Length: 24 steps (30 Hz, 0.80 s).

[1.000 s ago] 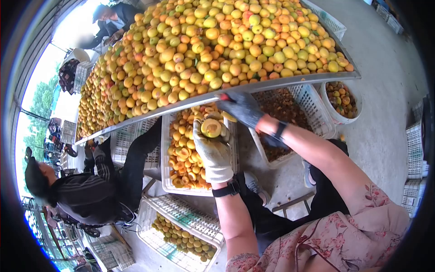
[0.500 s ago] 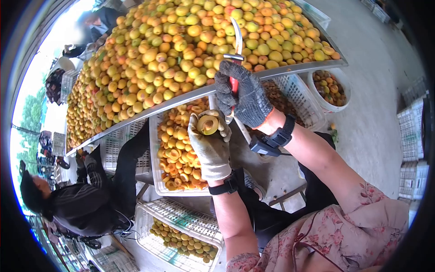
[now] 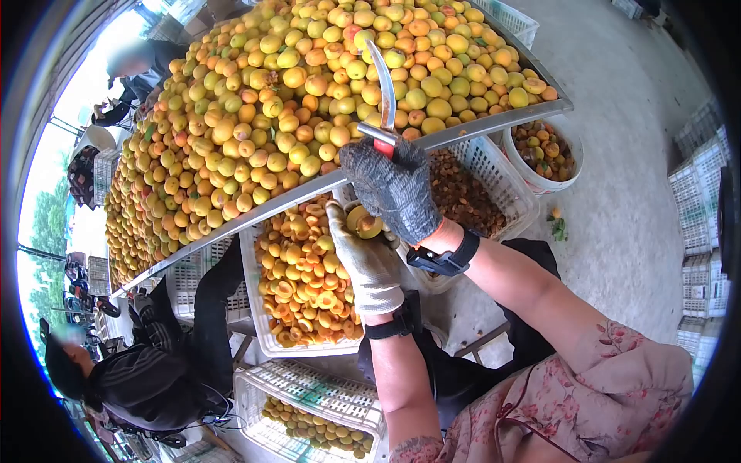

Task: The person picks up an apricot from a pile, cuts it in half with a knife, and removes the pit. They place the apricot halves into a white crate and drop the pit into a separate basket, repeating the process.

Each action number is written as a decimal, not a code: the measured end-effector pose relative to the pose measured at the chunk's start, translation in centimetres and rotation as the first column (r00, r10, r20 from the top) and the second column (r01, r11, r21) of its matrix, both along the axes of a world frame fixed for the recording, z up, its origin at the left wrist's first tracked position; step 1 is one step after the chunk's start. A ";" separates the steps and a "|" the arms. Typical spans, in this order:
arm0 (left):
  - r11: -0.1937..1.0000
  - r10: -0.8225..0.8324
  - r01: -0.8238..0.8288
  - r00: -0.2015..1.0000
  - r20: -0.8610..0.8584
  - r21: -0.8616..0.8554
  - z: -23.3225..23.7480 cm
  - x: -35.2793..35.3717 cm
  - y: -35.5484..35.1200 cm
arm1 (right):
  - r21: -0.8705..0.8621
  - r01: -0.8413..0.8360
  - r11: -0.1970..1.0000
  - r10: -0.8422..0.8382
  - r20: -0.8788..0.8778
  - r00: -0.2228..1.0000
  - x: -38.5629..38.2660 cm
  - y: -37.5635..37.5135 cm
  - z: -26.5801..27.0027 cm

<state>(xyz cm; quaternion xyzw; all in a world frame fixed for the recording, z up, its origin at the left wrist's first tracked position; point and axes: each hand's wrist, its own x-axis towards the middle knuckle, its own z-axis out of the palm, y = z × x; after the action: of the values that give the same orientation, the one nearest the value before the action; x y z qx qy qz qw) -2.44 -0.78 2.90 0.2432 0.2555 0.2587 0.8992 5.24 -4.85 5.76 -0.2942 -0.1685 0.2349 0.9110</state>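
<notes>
My left hand [image 3: 365, 258], in a pale glove, is closed around a cut apricot [image 3: 363, 221] whose open face is turned up. My right hand [image 3: 395, 185], in a dark grey glove, grips the red handle of a curved knife [image 3: 384, 89], its blade pointing up over the heaped apricots. The right fingers are close to the cut apricot; whether they touch it is hidden. Below and left of my left hand lies a white crate [image 3: 266, 336] of apricot halves. A crate [image 3: 522, 210] of brown pits stands behind my right wrist.
A metal-edged table [image 3: 494, 122] holds a large pile of whole apricots [image 3: 285, 100]. A white bucket [image 3: 573, 174] of fruit stands at its right. Another crate [image 3: 309, 370] with fruit is below. A co-worker in dark clothes [image 3: 147, 386] sits at left. Crates [image 3: 695, 231] are stacked at right.
My right hand and knife have moved left and slightly down, and the cut apricot is now partly turned and shadowed between the hands. The whole view has shifted slightly.
</notes>
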 end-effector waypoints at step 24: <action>0.963 0.104 -0.065 0.985 -0.137 0.262 -0.8 0.7 -1.0 | 0.205 -0.353 0.913 0.402 -0.315 0.860 2.6 -0.6 -1.1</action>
<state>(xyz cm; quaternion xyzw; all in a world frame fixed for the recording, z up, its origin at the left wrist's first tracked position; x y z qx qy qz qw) -1.71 -1.75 2.13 0.3649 0.2970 0.3089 0.8266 7.88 -5.43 4.67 -0.1441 -0.0740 0.4453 0.8806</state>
